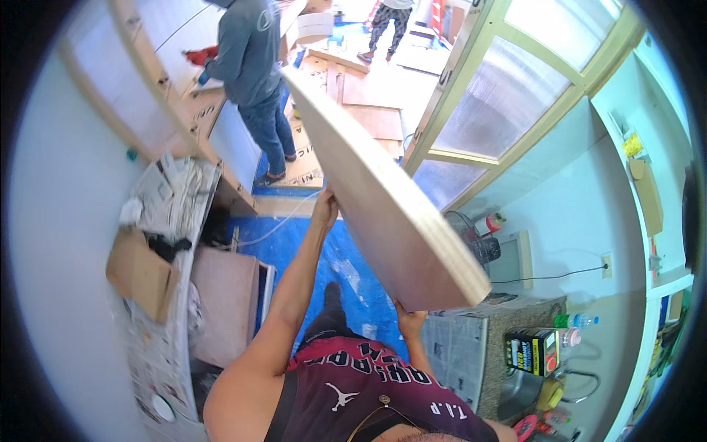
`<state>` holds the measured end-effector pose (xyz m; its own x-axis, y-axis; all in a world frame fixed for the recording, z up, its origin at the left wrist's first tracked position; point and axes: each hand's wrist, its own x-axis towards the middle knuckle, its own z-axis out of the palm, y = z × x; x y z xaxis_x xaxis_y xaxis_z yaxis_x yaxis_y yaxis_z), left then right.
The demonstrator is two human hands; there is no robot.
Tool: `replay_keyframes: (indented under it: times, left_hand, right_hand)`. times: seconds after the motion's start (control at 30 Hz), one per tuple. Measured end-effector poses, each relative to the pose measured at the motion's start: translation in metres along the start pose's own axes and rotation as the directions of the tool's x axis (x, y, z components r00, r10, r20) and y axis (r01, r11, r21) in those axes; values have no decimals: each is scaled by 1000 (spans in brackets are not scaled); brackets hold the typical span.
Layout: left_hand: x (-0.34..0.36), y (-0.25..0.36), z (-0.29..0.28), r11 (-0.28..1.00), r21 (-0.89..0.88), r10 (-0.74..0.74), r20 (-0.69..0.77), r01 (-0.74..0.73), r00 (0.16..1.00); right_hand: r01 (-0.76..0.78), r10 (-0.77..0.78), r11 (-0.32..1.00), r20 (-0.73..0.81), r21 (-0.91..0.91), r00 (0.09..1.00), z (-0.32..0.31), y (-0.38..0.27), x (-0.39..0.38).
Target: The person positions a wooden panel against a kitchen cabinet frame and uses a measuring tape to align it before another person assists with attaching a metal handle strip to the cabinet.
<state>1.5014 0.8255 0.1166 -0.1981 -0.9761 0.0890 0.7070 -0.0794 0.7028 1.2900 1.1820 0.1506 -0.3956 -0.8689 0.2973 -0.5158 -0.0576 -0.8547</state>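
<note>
A long, thick wooden panel with a pale edge is held up in front of me, slanting from the upper left down to the right. My left hand grips its left side near the middle, with the arm stretched forward. Low on the panel, close to my body, my right hand holds the near end from underneath. The panel hides part of the fingers on both hands. Its far end reaches up toward the doorway, near a person in a grey hoodie.
Blue sheeting covers the floor. On the left, a paper-covered counter carries a cardboard box. A fan, a sink and a framed glazed door stand on the right. Another person is farther off.
</note>
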Motion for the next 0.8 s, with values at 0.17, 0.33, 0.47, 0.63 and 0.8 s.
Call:
replay_keyframes:
  times: [0.17,0.33,0.47,0.63,0.8]
  left_hand:
    - [131,67,-6,998,33,-47,51,45,998]
    - [252,88,3,996,56,-68,55,65,996]
    - [360,79,3,996,65,-66,62,62,996]
    - [509,72,19,996,72,-50,72,45,996]
    - [660,52,51,994,78,-89,108,81,990]
  right_hand:
    - [-23,-3,987,159,159,987,79,-19,88]
    - [157,-163,986,114,61,980,155,-5,203]
    - [199,-203,979,106,46,974,202,16,310]
    - [123,-128,989,66,79,990,252,39,436]
    - [98,-107,983,53,155,993,281,60,557]
